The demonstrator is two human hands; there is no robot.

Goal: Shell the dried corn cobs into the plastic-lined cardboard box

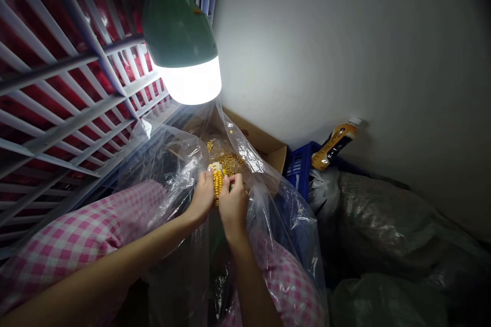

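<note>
My left hand [203, 195] is closed around an ear of corn [218, 184], which stands nearly upright. Yellow kernels cover most of it, while pale bare cob shows at the top. Against the ear's right side, my right hand [234, 203] is closed on a small tool [223, 172]. A thin metal shaft and a bit of green show between the fingers; the rest of the tool is hidden. Below and beyond the hands, loose corn kernels [231, 162] lie in a clear plastic bag [255, 163] that spreads open over my lap.
A lit lamp [182, 36] hangs close above the bag. Stacked plastic crates [82, 64] rise at the left. A cardboard box [264, 140] stands against the wall. At the right are a blue crate [301, 168], a drink bottle [335, 144] and a large filled sack [383, 219].
</note>
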